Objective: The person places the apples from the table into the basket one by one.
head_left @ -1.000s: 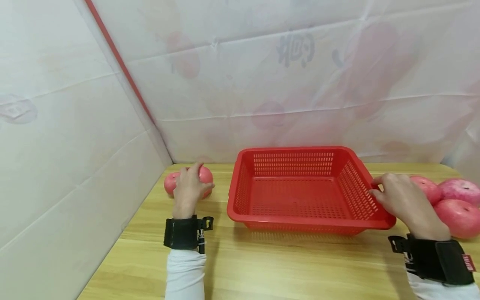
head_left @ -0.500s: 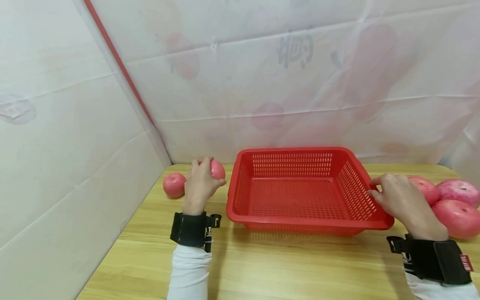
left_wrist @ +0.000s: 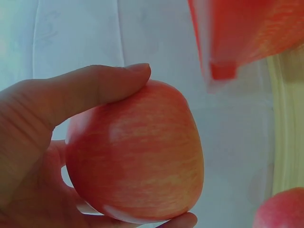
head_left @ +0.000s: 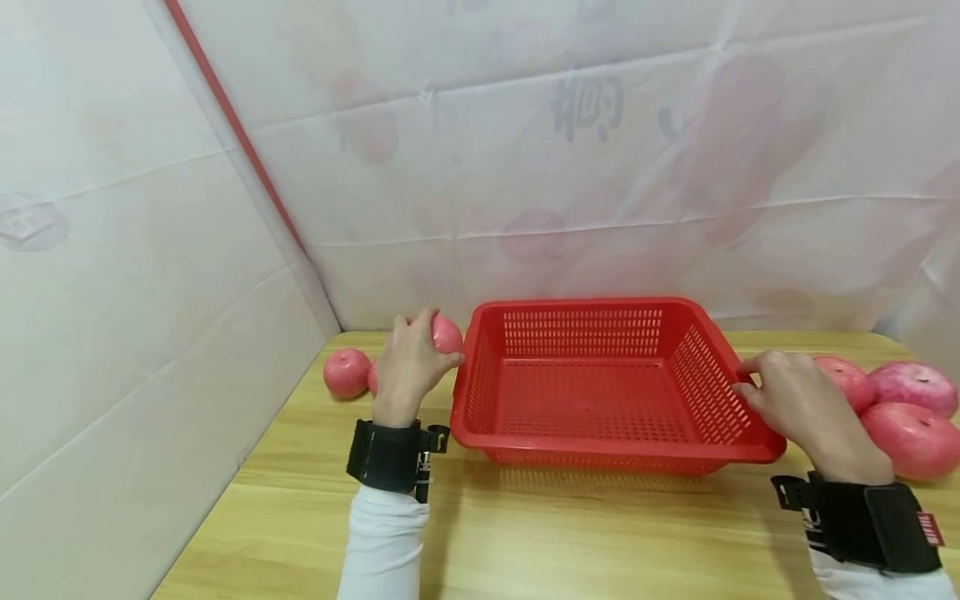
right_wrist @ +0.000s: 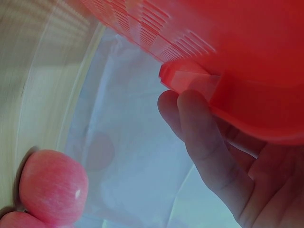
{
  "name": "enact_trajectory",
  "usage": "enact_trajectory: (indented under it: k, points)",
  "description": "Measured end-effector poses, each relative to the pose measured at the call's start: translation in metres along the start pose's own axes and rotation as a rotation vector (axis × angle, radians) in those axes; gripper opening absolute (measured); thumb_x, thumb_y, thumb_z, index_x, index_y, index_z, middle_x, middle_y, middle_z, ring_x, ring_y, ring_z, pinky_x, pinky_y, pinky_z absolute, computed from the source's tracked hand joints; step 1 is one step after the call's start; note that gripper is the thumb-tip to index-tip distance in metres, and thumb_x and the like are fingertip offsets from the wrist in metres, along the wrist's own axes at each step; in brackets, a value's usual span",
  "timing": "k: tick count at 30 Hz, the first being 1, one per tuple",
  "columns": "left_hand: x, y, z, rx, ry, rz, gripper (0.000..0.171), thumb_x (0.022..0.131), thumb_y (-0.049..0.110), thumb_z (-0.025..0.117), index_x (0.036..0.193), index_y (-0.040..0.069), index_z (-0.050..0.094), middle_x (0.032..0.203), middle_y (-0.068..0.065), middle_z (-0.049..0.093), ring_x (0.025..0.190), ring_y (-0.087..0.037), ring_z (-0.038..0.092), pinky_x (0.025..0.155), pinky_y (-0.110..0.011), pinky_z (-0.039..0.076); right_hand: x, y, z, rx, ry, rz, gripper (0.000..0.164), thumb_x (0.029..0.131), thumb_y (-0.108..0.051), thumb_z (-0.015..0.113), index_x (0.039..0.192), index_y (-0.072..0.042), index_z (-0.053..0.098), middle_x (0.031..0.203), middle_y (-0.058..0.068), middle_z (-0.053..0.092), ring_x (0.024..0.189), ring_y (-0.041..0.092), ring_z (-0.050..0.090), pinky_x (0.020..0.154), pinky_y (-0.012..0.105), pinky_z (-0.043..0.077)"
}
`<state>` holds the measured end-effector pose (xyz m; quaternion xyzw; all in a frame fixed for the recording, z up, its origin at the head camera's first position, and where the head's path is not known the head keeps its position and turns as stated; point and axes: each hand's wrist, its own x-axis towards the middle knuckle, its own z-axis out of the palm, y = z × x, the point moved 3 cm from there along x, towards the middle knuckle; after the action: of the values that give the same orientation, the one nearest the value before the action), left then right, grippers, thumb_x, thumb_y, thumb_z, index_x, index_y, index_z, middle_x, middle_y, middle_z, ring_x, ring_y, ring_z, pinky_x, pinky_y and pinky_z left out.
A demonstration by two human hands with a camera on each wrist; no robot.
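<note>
My left hand grips a red apple beside the left rim of a red plastic basket. In the left wrist view, thumb and fingers curl round this apple, and the basket's corner shows above it, apart. At the basket's right rim, my right hand holds the edge. Its fingers bend up against the underside of the rim in the right wrist view; the thumb is hidden there. The basket's slotted inside holds nothing.
A red apple lies on the wooden table at left, with another partly hidden behind my left hand. Three more sit together at right, including a mottled apple and a large one. A white sheet hangs behind.
My left hand has lifted one apple off the table and carried it right, up to the basket's left rim. The right hand stays on the basket's right rim.
</note>
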<state>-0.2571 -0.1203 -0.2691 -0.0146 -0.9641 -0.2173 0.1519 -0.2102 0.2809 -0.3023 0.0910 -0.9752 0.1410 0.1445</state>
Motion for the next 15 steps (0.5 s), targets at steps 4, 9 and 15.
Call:
enact_trajectory:
  k: [4, 9, 15]
  points:
    - [0.003, 0.008, -0.003, -0.01, 0.009, 0.024, 0.069, 0.069, 0.031, 0.075, 0.129, 0.017, 0.044, 0.114, -0.018, 0.047, 0.094, -0.029, 0.048, 0.07, -0.051, 0.051, -0.002, 0.001, -0.001, 0.005, 0.003, 0.005, 0.022, 0.076, -0.004, 0.062, 0.091, 0.012, 0.063, 0.063, 0.01, 0.059, 0.049, 0.015, 0.046, 0.041, 0.029, 0.04]
    - [0.006, 0.017, -0.006, -0.011, 0.013, 0.05, 0.07, 0.07, 0.032, 0.075, 0.13, 0.015, 0.044, 0.114, -0.018, 0.048, 0.095, -0.029, 0.047, 0.072, -0.05, 0.051, -0.002, 0.001, -0.002, 0.0, 0.007, -0.001, 0.022, 0.076, -0.004, 0.063, 0.091, 0.011, 0.063, 0.064, 0.01, 0.06, 0.05, 0.016, 0.046, 0.042, 0.03, 0.039]
    - [0.007, 0.027, -0.011, -0.008, 0.012, 0.071, 0.07, 0.069, 0.033, 0.075, 0.129, 0.016, 0.044, 0.112, -0.017, 0.048, 0.092, -0.029, 0.048, 0.071, -0.048, 0.052, 0.0, 0.0, 0.001, -0.014, -0.001, 0.001, 0.02, 0.076, -0.005, 0.063, 0.09, 0.01, 0.064, 0.063, 0.009, 0.059, 0.053, 0.017, 0.046, 0.043, 0.031, 0.039]
